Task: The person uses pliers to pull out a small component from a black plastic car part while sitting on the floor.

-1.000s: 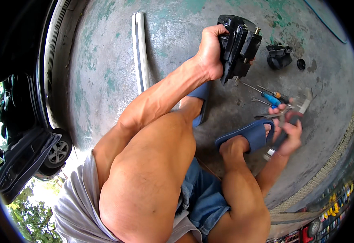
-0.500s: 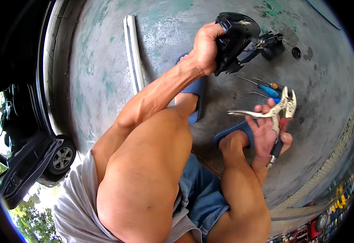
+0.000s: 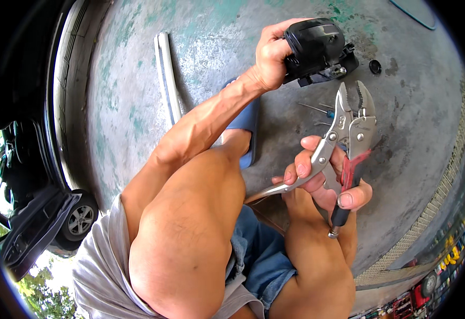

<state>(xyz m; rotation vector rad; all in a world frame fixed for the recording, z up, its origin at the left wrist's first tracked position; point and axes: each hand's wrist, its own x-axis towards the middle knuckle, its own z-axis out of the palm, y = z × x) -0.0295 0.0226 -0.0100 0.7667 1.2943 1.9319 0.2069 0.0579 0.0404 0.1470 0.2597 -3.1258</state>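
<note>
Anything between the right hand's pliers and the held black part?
Nothing visible stands between the pliers in the right hand and the black part in the left hand; their distance apart is unclear.

White daylight glares at lower left, the floor (image 3: 128,80) looks bright, and edges bend.

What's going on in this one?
A person is handling two things above a concrete floor. The left hand grips a black plastic part. The right hand holds locking pliers, jaws open and apart from that part. On the floor lie a blue-handled screwdriver, partly hidden behind the pliers, and a long pale strip.
</note>
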